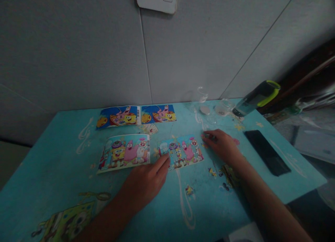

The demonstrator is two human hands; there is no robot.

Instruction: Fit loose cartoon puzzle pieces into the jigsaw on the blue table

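Observation:
A small cartoon jigsaw picture (181, 152) lies on the turquoise table (52, 154). My left hand (146, 181) rests flat beside its lower left corner, fingers stretched out and touching its edge. My right hand (221, 142) lies at the picture's upper right corner, fingertips pressed together on a small puzzle piece I can barely make out. Several loose puzzle pieces (222, 175) lie under and beside my right forearm. A larger reference card (125, 152) with the same cartoon lies to the left.
Two blue cartoon cards (136, 115) lie near the wall. A black phone (267, 152) lies at the right. A clear plastic bag (209, 109) and a dark bottle with a green cap (256, 97) are at the back right. The table's right edge drops off.

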